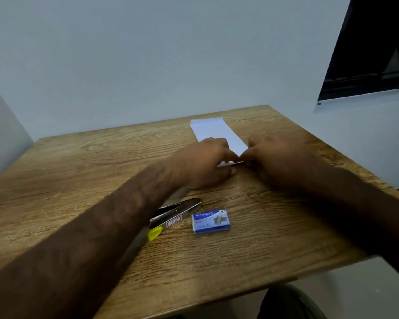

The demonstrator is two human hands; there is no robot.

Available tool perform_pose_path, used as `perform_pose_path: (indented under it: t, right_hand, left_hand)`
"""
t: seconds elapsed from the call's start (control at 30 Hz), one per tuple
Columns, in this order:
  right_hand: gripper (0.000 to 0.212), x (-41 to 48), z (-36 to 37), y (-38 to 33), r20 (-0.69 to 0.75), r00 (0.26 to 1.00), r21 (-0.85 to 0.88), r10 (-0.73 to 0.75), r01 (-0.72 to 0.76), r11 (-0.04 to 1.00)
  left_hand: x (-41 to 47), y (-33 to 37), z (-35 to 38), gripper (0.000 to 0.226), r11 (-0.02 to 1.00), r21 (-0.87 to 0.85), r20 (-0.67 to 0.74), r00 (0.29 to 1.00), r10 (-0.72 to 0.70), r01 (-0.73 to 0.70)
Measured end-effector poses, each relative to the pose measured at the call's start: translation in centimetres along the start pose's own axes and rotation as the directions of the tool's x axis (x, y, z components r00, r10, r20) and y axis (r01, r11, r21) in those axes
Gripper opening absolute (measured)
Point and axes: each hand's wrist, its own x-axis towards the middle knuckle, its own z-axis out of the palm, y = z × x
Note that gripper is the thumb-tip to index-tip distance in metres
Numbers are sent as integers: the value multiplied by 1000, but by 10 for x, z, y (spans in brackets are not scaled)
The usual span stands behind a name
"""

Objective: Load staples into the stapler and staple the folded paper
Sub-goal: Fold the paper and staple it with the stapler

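With your left hand [203,162] and right hand [274,160] each in a pinching grip on the folded paper [219,132], uneven release may spring the fold open.

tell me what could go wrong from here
1. The left hand and right hand pinch a thin strip, perhaps staples, at the near end of the paper; it could snap or drop.
2. The left forearm hangs above the open stapler beside the staple box; drawing back might knock it.
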Motion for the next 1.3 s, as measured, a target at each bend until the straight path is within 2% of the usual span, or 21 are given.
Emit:
perform_pose_path:
  t: [0.13,0.33,0.67,1.03,1.3]
  right_hand:
    - [25,-19,-3,19,-10,998,-10,65,-65,998]
    - [27,-43,-7,49,55,977,43,207,-209,977]
    - [23,-28,2,85,167,909,94,383,-401,911]
    - [22,5,10,93,196,888,94,415,-438,894]
    - [31,15,6,94,253,863,66,437,-466,882]
  left_hand:
    - [22,29,0,47,997,76,92,996,18,-25]
    - [52,64,2,46,994,75,156,985,69,-81]
    - [94,77,5,57,997,77,195,981,-24,9]
    - [117,57,14,67,994,-20,176,979,-105,110]
    - [127,57,14,69,986,-82,196,972,-128,147]
